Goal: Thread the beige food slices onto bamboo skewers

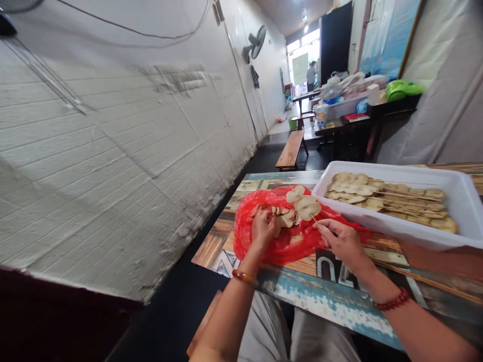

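Between the fingers of my right hand [341,241] is the lower end of a thin wooden skewer [314,219]. Pale round slices [307,207], which look like potato, are threaded on it above the hand. My left hand [263,226] reaches over loose slices [287,217] piled in an open red plastic bag [247,241]. Its fingers are curled in at the pile, and whatever they grip is hidden. To the right, a white plastic tray [396,229] holds several filled skewers [411,201] lying in layers.
Bare skewers [433,279] lie on the patterned table [302,286], near its front edge at right. A white wall [151,151] runs along the left. Beyond the table are a wooden bench [291,150] and another table loaded with bags and boxes. Far off, a person stands by the doorway.
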A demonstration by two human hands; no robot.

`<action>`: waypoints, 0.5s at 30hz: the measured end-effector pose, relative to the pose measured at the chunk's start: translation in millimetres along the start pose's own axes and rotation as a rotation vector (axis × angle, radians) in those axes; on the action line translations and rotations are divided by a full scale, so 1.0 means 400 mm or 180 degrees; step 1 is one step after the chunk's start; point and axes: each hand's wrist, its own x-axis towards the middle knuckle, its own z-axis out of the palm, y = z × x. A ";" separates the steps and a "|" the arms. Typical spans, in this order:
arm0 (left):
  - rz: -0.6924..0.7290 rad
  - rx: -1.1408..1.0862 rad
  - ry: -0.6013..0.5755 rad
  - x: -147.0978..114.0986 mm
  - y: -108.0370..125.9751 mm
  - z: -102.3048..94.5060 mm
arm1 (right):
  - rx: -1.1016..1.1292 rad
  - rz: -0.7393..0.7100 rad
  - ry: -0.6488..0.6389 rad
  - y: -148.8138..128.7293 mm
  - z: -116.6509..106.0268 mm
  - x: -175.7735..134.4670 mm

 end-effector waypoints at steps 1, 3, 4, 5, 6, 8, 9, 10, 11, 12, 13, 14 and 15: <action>-0.0005 0.0059 0.0034 0.007 0.001 0.001 | -0.0051 0.0007 -0.0005 -0.003 0.000 0.000; -0.0097 0.0085 0.0102 0.020 0.002 0.002 | -0.0182 -0.0002 -0.0014 -0.008 0.001 -0.001; -0.0155 0.0062 0.0115 0.026 0.001 0.003 | -0.0241 -0.0031 -0.0037 -0.009 0.002 -0.002; -0.0202 0.0026 0.0117 0.032 0.000 0.003 | -0.0287 -0.0071 -0.0062 -0.010 0.002 -0.002; -0.0236 -0.0017 0.0119 0.036 -0.002 0.004 | -0.0322 -0.0108 -0.0082 -0.011 0.002 -0.003; -0.0258 -0.0123 0.0100 0.045 -0.007 0.007 | -0.0379 -0.0141 -0.0125 -0.010 0.001 -0.003; -0.0260 -0.0183 0.0087 0.048 -0.011 0.009 | -0.0406 -0.0137 -0.0136 -0.009 0.000 -0.003; -0.0274 -0.0254 0.0079 0.052 -0.016 0.012 | -0.0428 -0.0119 -0.0142 -0.009 0.000 -0.004; -0.0301 -0.0335 0.0075 0.056 -0.021 0.015 | -0.0443 -0.0099 -0.0144 -0.007 0.000 -0.004; -0.0344 -0.0424 0.0076 0.059 -0.026 0.018 | -0.0449 -0.0085 -0.0148 -0.006 0.001 -0.004; -0.0403 -0.0520 0.0085 0.063 -0.032 0.021 | -0.0447 -0.0079 -0.0159 -0.004 0.001 -0.004; -0.0478 -0.0625 0.0102 0.066 -0.037 0.023 | -0.0436 -0.0077 -0.0173 -0.002 0.002 -0.005; -0.0570 -0.0739 0.0121 0.069 -0.042 0.025 | -0.0420 -0.0074 -0.0195 0.001 0.003 -0.005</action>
